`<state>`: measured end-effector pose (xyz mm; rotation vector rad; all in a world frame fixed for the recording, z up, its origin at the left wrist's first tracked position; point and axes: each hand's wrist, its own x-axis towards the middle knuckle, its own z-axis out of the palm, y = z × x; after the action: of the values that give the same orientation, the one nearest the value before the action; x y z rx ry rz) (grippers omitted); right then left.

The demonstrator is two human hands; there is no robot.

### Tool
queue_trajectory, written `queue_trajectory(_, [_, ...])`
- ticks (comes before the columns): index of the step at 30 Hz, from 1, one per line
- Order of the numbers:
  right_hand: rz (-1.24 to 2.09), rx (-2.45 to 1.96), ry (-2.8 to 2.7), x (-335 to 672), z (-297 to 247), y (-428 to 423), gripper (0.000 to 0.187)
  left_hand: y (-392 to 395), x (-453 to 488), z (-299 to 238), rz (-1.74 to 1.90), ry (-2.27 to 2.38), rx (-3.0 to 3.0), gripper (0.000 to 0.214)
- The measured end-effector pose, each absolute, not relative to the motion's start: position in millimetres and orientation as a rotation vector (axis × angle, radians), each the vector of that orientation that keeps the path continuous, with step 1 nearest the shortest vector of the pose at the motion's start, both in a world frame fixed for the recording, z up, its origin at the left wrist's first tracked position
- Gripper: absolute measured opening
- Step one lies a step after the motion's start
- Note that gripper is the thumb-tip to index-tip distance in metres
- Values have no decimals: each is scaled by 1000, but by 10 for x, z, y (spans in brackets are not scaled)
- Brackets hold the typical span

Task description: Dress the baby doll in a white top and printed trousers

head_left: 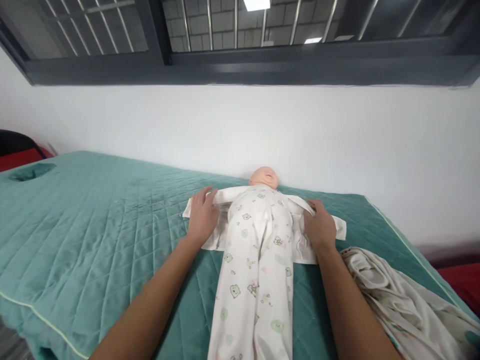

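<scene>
A baby doll lies on its back, its pinkish head (264, 177) at the far end against the wall. White baby pants (258, 280) with a green bear print cover its front and stretch down toward me. From beneath them a white baby shirt (221, 227) spreads out on both sides, its sleeves pointing outward. My left hand (203, 215) is closed on the shirt's left sleeve, with the fingers bent over the cloth. On the other side, my right hand (320, 225) grips the right sleeve near the doll's shoulder. The doll's arms and legs are hidden by cloth.
A green quilted cover (112, 240) lies over the bed under the doll. To the right of my right forearm is a crumpled white cloth (405, 300). A white wall (168, 125) rises behind the bed, below a dark-framed barred window (262, 67). Red items show at both sides.
</scene>
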<state>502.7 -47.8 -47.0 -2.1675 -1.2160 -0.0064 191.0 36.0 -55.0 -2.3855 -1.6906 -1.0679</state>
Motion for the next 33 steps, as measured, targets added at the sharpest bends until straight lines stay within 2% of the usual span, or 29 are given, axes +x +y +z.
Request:
queue_trajectory(3, [40, -2158, -1188, 5049, -468, -477, 43, 190, 2111, -308, -1235, -1563, -2634, 32])
queue_trajectory(6, [51, -2159, -1204, 5001, -431, -460, 40, 108, 2483, -4, -1069, -1262, -2938, 31])
queue_trajectory(11, [41, -2259, -1248, 4951, -385, -443, 36, 213, 3225, 365, -416, -919, -3073, 33])
queue_trajectory(14, [25, -2295, -1239, 4959, -390, -441, 33, 265, 3608, 457, 69, -867, -3131, 29])
queue_trajectory(16, [16, -2302, -1249, 4970, -397, -448, 30, 262, 3805, 474, 260, -880, -3090, 25])
queue_trajectory(27, [25, -2323, -1269, 4991, -386, -455, 31, 302, 4226, 242, 410, -917, -2959, 31])
queue_trajectory(33, [46, -2319, -1196, 5072, -398, -477, 32, 418, 4214, 327, 525, -922, -2930, 33])
